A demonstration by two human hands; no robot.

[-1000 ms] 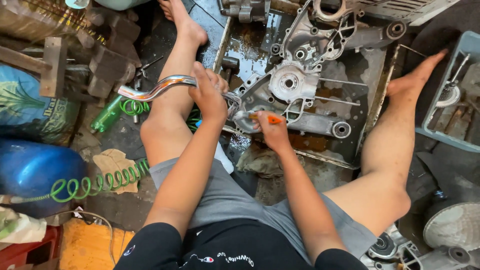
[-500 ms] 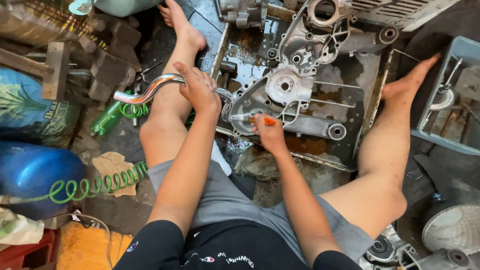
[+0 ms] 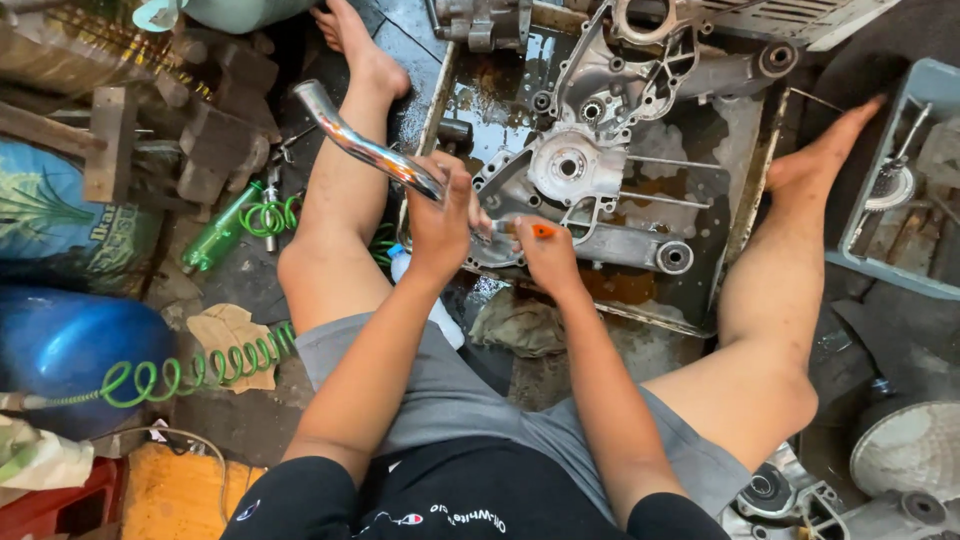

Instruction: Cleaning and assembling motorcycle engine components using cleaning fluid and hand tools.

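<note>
I sit on the floor with both legs spread around a metal tray (image 3: 745,215). In the tray lies a grey engine crankcase (image 3: 585,185). My left hand (image 3: 442,215) grips a bent chrome pipe (image 3: 350,140) that rises up and to the left over my left knee. My right hand (image 3: 545,255) holds a small tool with an orange handle (image 3: 541,231) against the near edge of the crankcase. Both hands are close together at the tray's front left corner.
A green coiled air hose (image 3: 185,372) runs across the floor at left, past a blue tank (image 3: 70,350) and a green bottle (image 3: 215,235). A grey plastic crate (image 3: 935,85) with parts stands at right. More engine parts (image 3: 820,505) lie bottom right.
My left hand has moved right toward the crankcase with the chrome pipe, whose free end now points up and left. My right hand with the orange-handled tool stays at the crankcase edge.
</note>
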